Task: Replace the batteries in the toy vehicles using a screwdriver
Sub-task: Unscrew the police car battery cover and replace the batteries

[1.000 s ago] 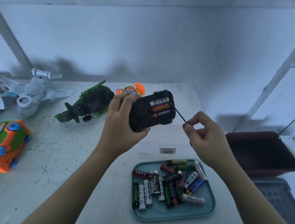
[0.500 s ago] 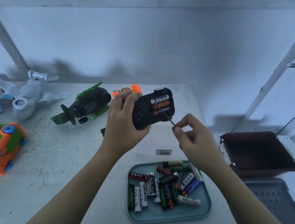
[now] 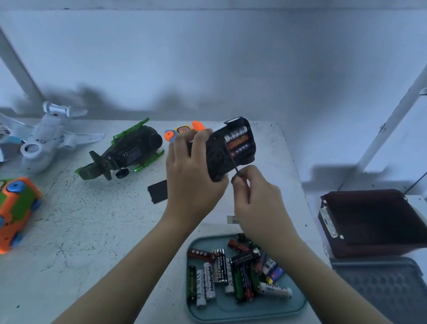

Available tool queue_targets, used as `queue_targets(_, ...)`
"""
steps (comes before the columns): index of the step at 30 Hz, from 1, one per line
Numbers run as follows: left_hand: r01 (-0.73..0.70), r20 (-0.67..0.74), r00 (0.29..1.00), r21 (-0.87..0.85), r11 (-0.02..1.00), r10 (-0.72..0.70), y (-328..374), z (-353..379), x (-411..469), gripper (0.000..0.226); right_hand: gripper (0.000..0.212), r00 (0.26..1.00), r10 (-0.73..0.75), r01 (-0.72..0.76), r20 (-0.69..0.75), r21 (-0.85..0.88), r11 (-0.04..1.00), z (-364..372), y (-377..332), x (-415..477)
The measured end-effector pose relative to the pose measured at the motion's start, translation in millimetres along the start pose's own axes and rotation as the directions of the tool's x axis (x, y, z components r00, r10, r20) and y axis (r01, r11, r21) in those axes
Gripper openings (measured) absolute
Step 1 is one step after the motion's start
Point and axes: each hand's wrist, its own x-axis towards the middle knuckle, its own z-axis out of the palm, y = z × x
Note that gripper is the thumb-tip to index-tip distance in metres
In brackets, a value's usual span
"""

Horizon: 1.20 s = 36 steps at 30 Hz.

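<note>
My left hand [image 3: 192, 178] has its fingers wrapped round the black toy vehicle [image 3: 217, 158], held up over the middle of the counter [image 3: 81, 224], battery bay open with three cells showing. My right hand [image 3: 259, 204] pinches the thin screwdriver [image 3: 235, 166], tip against the toy's underside. The teal tray [image 3: 291, 312] of loose batteries [image 3: 221, 271] sits near right. A flat black panel [image 3: 157, 190] lies left of my hands.
</note>
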Motion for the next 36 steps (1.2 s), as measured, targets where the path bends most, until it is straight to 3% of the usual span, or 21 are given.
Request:
queue_targets(6, -0.041, 0.004, 0.999, 0.03, 0.999, 0.041, -8.0, 0.5, -0.2, 0.067, 0.014, 0.998, 0.028, -0.023, -0.055, 0.085, 0.996, 5.6, -0.9, -10.8)
queue_targets(11, -0.076, -0.007, 0.997, 0.044, 0.996, 0.076, -18.0, -4.6, -1.0, 0.072, 0.016, 0.994, 0.107, -0.107, 0.009, 0.127, 0.986, -1.2, 1.9, -21.8)
queue_targets(16, -0.125, -0.009, 0.992, 0.08, 0.989, 0.126, -33.3, -12.5, 0.8, 0.072, 0.016, 0.973, 0.216, -0.218, 0.081, 0.014, 0.976, -9.8, 17.6, -24.5)
queue_targets(23, -0.235, 0.019, 0.972, 0.114, 0.965, 0.234, -44.6, -17.0, 0.7, 0.073, 0.018, 0.979, 0.188, -0.185, 0.076, -0.052, 0.981, -29.6, 19.6, -10.5)
queue_targets(31, -0.486, -0.027, 0.863, 0.234, 0.842, 0.505, -47.8, -20.2, 3.7, 0.068, 0.02, 0.976, 0.212, -0.207, 0.047, -0.089, 0.974, -39.2, 17.2, 2.9)
queue_targets(36, -0.458, -0.056, 0.876, 0.217, 0.862, 0.479, -47.8, -21.7, 6.5, 0.068, 0.02, 0.973, 0.226, -0.221, 0.036, -0.11, 0.969, -38.4, 14.0, 3.9)
